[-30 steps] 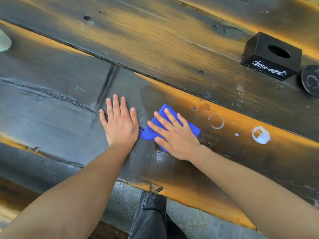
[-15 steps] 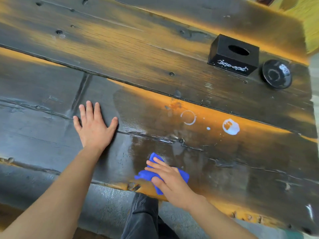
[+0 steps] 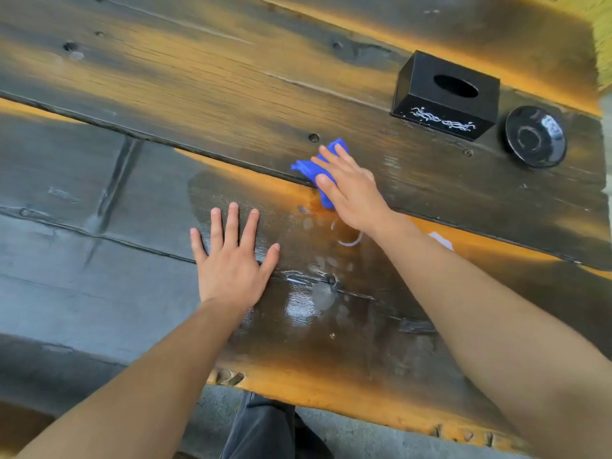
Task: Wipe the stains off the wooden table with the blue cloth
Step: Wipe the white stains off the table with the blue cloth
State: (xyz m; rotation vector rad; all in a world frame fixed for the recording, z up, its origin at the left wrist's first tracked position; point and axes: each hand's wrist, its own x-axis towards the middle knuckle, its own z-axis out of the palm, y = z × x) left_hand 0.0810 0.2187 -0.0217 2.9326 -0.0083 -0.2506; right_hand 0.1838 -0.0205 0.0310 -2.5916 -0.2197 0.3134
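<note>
My right hand (image 3: 351,190) presses flat on the crumpled blue cloth (image 3: 309,167), which lies across the seam between two planks of the dark wooden table (image 3: 198,84). A white ring stain (image 3: 349,241) shows just below my right wrist, partly hidden by it. A white blot stain (image 3: 440,240) peeks out beside my right forearm. My left hand (image 3: 231,260) lies flat on the wood with fingers spread, holding nothing. The wood around both hands shines wet.
A black tissue box (image 3: 445,96) stands at the back right, with a black round dish (image 3: 535,135) to its right. The table's near edge (image 3: 331,395) runs below my arms, with a dark trouser leg (image 3: 265,429) under it.
My right hand has swept the cloth from the near edge up and away to the plank seam, past the ring stain. My left hand stays flat on the wood.
</note>
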